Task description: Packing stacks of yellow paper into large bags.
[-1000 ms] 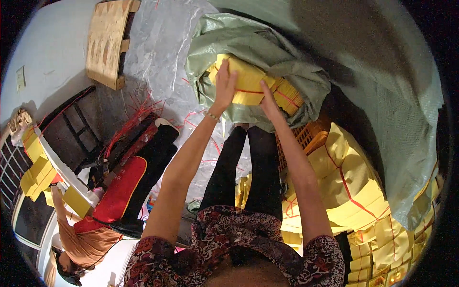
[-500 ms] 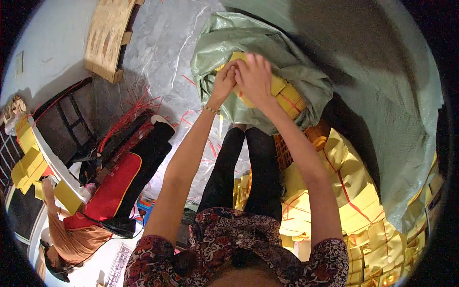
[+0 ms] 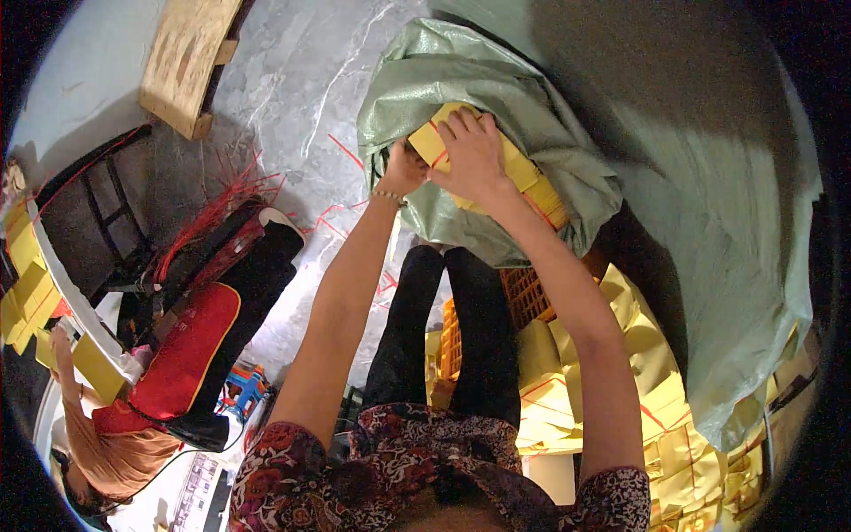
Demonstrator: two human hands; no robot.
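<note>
A green woven sack stands in front of me with its mouth gathered open. Inside it lie yellow paper bundles tied with red string. My right hand rests on top of the nearest bundle, fingers stretched out over it and apart. At that bundle's left side, just within the sack's mouth, is my left hand; its fingers are partly hidden by the bundle and the sack fold.
Stacked yellow bundles and an orange plastic crate stand on the right, under a large green sheet. On the left a co-worker in a red apron handles yellow paper at a table. Red string litters the floor near a wooden pallet.
My hands, close together before, have moved apart. The left has dropped to the bundle's left side, while the right has settled flat on its top. The view has shifted slightly.
</note>
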